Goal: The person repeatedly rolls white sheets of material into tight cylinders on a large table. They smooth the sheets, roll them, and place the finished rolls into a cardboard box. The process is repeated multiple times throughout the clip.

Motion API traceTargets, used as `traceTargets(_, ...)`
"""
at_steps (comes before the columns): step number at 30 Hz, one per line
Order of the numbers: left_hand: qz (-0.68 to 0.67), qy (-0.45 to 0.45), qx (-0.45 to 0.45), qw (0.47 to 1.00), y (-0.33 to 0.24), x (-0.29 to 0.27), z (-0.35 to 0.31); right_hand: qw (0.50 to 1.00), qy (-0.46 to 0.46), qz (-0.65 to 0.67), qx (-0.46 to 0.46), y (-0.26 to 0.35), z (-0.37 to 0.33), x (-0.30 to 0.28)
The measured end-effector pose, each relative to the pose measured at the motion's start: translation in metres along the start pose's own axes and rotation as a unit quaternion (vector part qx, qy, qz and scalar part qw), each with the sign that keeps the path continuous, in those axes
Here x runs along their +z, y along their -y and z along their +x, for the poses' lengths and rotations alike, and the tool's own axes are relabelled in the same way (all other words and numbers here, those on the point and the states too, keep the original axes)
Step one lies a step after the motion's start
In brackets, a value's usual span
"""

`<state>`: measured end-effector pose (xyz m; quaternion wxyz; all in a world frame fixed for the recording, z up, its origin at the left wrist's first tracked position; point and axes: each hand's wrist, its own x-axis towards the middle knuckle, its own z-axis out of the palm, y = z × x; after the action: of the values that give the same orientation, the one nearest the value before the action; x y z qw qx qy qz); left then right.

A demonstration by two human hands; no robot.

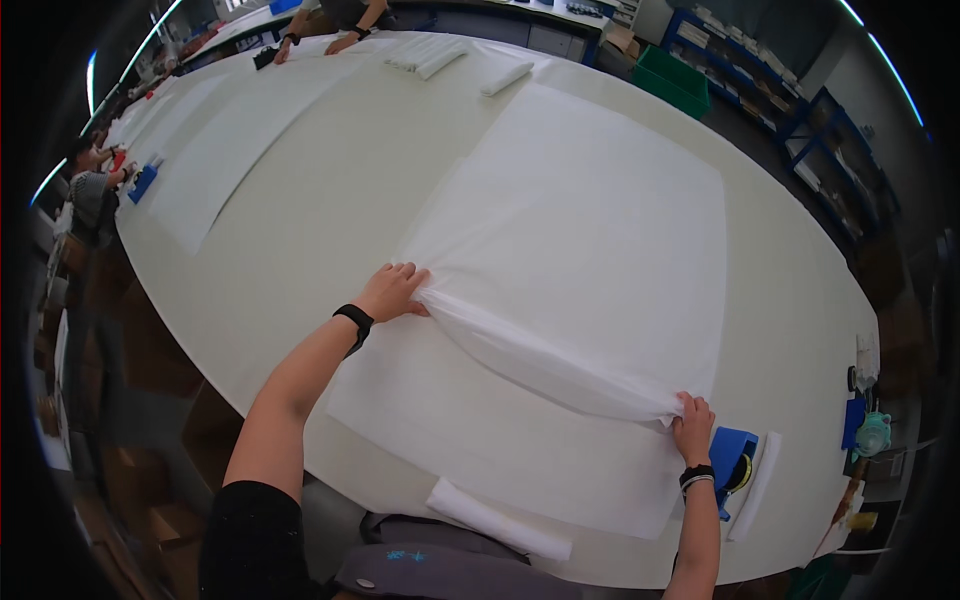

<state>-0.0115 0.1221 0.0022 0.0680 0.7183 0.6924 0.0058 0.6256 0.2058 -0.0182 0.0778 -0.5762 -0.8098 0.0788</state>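
A large, thin white sheet [600, 220] lies over the table in front of me, its near part gathered into a loose fold between my hands. My left hand [395, 291] pinches the fold at its left end, and a dark band circles that wrist. At the right end, lower in the view, my right hand [692, 430] grips the same sheet, fingers curled over the edge. The fold sags toward me between them. Under and nearer than it, another flat white layer [540, 450] spreads on the table; whether it is the same sheet I cannot tell.
Beside my right hand stand a blue tape dispenser [733, 462] and a narrow white strip [757, 487]. A white roll [497, 520] lies at the near edge. Folded white bundles [425, 56] lie far off; a green crate [672, 82] stands beyond. Co-workers handle sheets at the far left.
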Motion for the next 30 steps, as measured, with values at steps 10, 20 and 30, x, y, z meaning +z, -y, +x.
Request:
traceTargets(10,0.091,-0.080,0.242,0.963,0.010,0.012,-0.024,0.976,0.085,-0.076,-0.184,-0.002,-0.030,-0.028)
traceTargets(20,-0.133,-0.092,0.075,0.984,-0.013,0.026,-0.122,0.991,-0.027,0.130,0.008,-0.020,-0.091,0.010)
traceTargets(30,-0.346,0.070,-0.181,0.918,0.009,0.009,-0.081,0.910,0.197,0.297,0.212,-0.034,-0.034,-0.008)
